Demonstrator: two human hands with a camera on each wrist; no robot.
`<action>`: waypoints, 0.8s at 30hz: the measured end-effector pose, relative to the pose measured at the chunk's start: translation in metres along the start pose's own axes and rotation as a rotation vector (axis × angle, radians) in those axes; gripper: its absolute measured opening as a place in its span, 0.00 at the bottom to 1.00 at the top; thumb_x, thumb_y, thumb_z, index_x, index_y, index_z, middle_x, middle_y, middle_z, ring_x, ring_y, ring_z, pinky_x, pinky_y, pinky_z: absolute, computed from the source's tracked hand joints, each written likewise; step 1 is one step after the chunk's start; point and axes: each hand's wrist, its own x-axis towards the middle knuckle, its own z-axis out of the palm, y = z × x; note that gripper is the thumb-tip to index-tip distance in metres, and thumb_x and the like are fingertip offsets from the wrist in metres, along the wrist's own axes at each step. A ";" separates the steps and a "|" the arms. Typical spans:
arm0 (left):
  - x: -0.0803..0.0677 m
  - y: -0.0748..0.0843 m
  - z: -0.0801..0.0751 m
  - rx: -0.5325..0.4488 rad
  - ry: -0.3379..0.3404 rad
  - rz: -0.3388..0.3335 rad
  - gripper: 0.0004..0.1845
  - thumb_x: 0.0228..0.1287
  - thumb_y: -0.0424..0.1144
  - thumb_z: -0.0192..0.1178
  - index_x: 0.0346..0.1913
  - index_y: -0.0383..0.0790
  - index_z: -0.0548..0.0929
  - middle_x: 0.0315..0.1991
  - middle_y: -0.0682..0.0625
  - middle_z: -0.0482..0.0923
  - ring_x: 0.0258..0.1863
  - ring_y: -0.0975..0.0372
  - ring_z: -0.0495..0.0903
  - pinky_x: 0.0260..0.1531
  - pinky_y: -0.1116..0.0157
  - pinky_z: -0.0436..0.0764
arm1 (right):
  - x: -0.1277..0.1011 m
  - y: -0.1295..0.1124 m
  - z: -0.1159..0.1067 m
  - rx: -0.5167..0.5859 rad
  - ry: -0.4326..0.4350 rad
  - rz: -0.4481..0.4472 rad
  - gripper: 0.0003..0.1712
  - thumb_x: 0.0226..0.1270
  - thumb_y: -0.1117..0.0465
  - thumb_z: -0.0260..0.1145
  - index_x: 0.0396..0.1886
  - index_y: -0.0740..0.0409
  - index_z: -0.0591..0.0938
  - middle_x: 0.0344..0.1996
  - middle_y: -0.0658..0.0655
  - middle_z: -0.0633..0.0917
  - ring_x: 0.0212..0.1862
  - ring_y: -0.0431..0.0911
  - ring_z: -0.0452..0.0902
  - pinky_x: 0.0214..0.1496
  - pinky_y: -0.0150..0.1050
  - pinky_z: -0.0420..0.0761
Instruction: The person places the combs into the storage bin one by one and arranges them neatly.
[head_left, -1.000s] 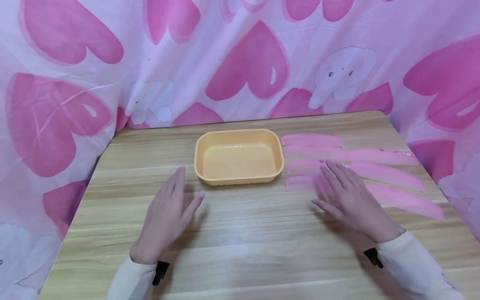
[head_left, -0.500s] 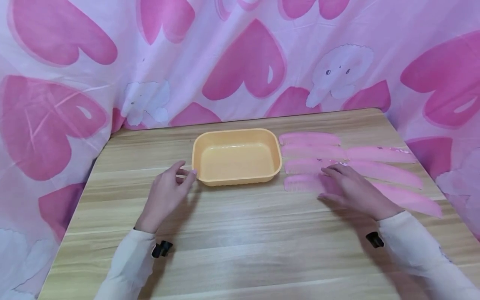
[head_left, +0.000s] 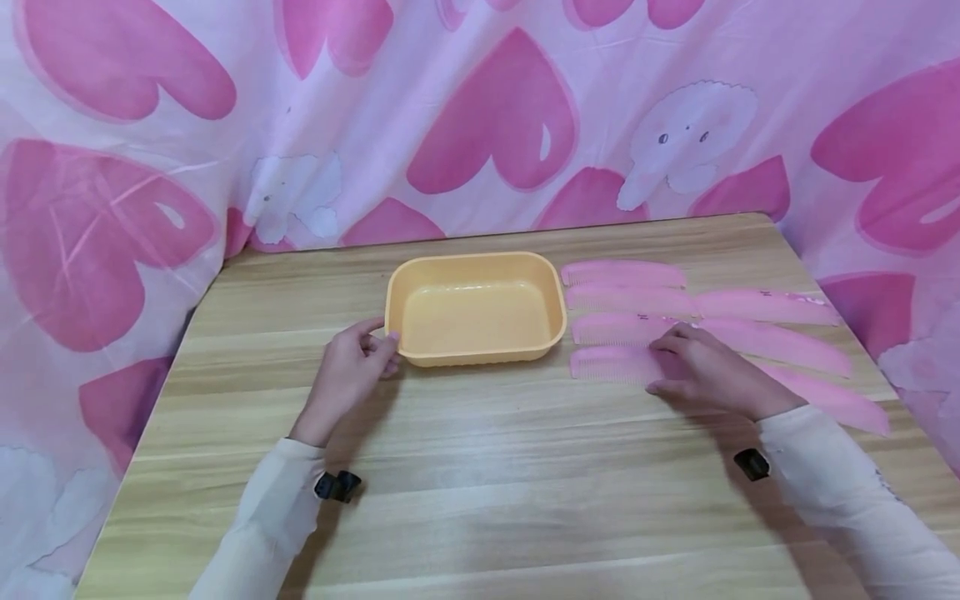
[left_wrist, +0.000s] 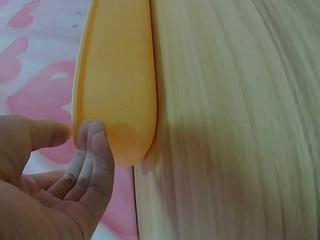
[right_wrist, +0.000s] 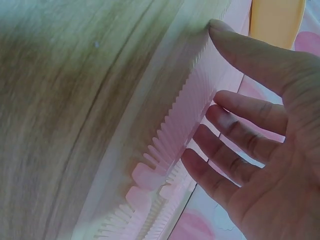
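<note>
A yellow-orange rectangular tray (head_left: 480, 358) lies near the middle of the table with nothing in it. At its front left corner my left hand (head_left: 345, 371) pinches the edge, thumb at the rim and fingers (left_wrist: 100, 160) bent against the outer wall. Several translucent pink combs (head_left: 615, 364) lie right of the tray in two columns, teeth toward me. Over the front combs is my right hand (head_left: 708, 371), palm down, partly covering them. In the right wrist view its thumb and loosely bent fingers (right_wrist: 200, 160) spread across a comb (right_wrist: 185, 107), fingertips by its spine.
The wood-grain table (head_left: 480, 500) has its back edge against a pink heart-patterned curtain (head_left: 487, 125), which also hangs along both sides. Black wrist straps or cameras (head_left: 752, 464) show under both pale sleeves (head_left: 277, 508).
My left hand moved forward and right from beside the tray to its front left corner, its fingers bending in. My right hand's fingers bent and lowered over the combs. Tray and combs stayed put.
</note>
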 end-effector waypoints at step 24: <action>0.008 -0.004 0.005 -0.188 -0.022 -0.060 0.24 0.76 0.33 0.57 0.68 0.22 0.69 0.33 0.35 0.85 0.24 0.64 0.83 0.29 0.68 0.89 | 0.007 0.014 -0.004 0.078 -0.075 0.007 0.31 0.52 0.53 0.82 0.53 0.65 0.84 0.47 0.56 0.82 0.45 0.47 0.76 0.49 0.46 0.82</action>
